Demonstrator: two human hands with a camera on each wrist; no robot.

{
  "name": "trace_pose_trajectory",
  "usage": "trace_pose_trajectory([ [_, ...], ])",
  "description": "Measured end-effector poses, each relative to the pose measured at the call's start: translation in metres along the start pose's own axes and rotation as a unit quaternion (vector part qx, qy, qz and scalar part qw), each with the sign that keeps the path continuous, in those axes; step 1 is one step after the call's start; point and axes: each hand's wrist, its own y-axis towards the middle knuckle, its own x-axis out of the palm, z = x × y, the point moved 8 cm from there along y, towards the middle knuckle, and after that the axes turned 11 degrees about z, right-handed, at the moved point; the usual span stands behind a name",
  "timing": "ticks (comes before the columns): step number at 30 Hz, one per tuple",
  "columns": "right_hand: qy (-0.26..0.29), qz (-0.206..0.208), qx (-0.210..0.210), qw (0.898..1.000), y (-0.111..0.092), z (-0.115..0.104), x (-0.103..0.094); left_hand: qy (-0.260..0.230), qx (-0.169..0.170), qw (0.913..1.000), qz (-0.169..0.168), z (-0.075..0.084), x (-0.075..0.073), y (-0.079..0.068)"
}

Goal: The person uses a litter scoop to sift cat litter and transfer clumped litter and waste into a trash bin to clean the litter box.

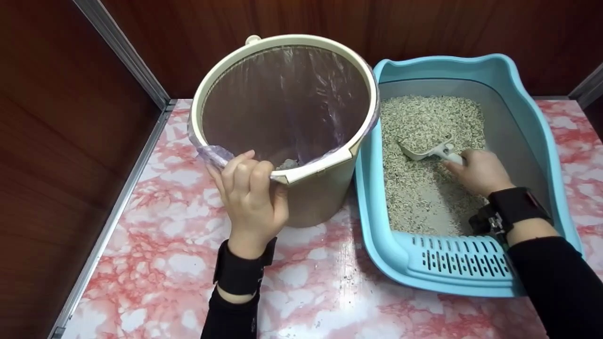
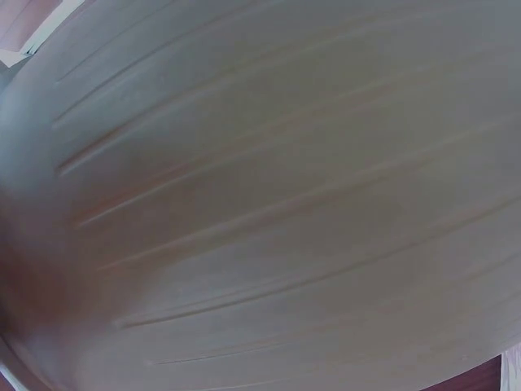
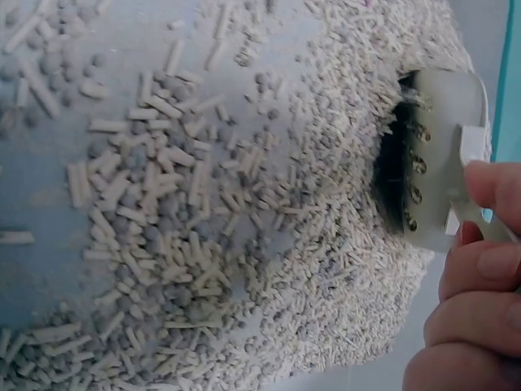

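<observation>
With curled fingers, my left hand (image 1: 249,202) grips the front rim of a round trash bin (image 1: 315,202), where a thin purple plastic bag (image 1: 214,153) folds over the edge. The left wrist view shows only the bin's ridged side (image 2: 285,204), and the hand is out of that view. My right hand (image 1: 485,173) holds the handle of a pale litter scoop (image 3: 448,147) inside a blue litter box (image 1: 532,117). The scoop's head sits in the pellet cat litter (image 1: 433,115), partly covered by it. Some pale material (image 1: 288,164) lies inside the bag.
The bin stands left of the litter box, close against it. A slotted step (image 1: 461,256) forms the box's front. Dark wood-look panels (image 1: 424,28) rise behind and at the left. Crumbs of litter lie on the red-and-white marbled surface (image 1: 165,263).
</observation>
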Motion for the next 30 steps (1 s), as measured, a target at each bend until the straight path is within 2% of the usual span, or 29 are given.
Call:
trace_pose_trajectory([
  [5,0.014,0.012,-0.002,1.0,-0.002,-0.002,-0.006,0.001,0.005,1.0,0.001,0.0,0.0,0.0],
  [12,0.038,0.049,-0.01,0.998,-0.001,-0.006,-0.019,-0.003,0.003,1.0,0.001,-0.001,0.001,0.001],
  [18,0.051,0.09,0.008,0.995,-0.001,-0.004,-0.028,-0.003,-0.003,1.0,0.001,-0.001,0.0,0.001],
  [24,0.04,0.144,0.028,0.988,-0.004,-0.001,-0.034,-0.005,0.004,1.0,0.004,0.0,0.0,0.001],
  [30,0.045,0.163,0.038,0.985,-0.005,0.0,-0.035,-0.002,0.003,1.0,0.003,0.001,-0.001,0.001],
])
